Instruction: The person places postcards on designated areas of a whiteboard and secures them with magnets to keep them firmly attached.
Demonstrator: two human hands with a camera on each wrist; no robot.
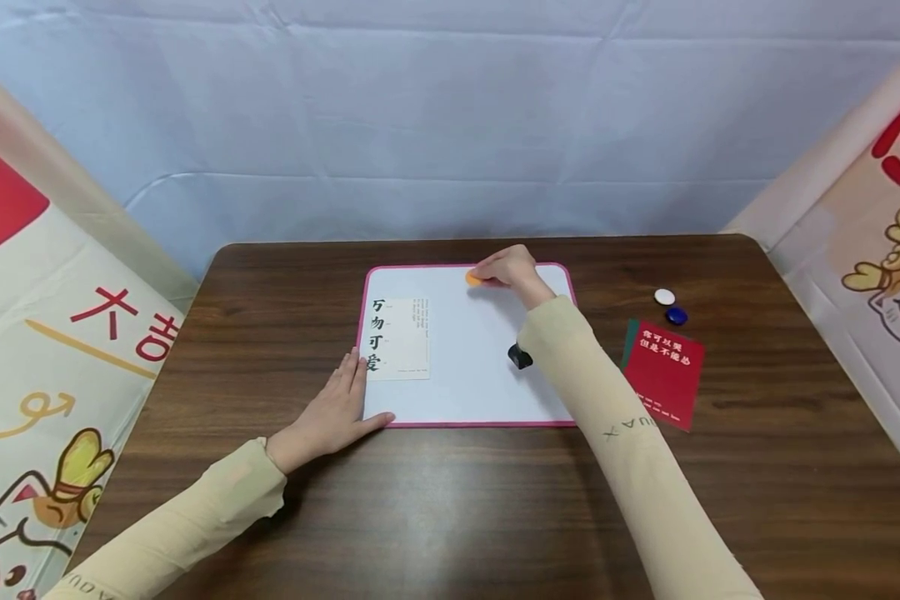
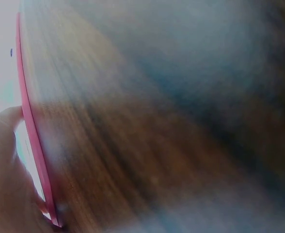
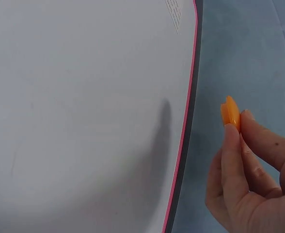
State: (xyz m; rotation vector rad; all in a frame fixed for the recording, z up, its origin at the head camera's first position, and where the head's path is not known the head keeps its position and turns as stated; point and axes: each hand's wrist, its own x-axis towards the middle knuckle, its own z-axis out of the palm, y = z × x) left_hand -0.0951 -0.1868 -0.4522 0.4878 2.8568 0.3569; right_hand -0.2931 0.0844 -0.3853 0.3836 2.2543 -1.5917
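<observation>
Whiteboard [image 1: 468, 383], one, touched by spread left hand [image 1: 335, 414]; right hand [image 1: 515, 270] pinches one orange disc [image 3: 233, 113]

Whiteboard [image 1: 480, 383]: smooth white face of low sheen, bordered by a pink rim [image 1: 450, 425] that looks like plastic. At its far edge, the orange disc [image 3: 233, 115] is smooth, glossy plastic. On its left part, the off-white card [image 1: 405, 346] is matt printed paper. To its right, the white disc [image 1: 664, 297] and blue disc [image 1: 676, 316] appear plastic, the latter glossy; the red card [image 1: 667, 375] is matt printed paper. Beneath it, the tabletop [image 1: 465, 500] shows smooth, dark wood grain with a soft sheen. Behind it, the backdrop [image 1: 450, 125] is creased cloth. On its near side, the cream sleeves [image 1: 195, 517] are matt cloth.
</observation>
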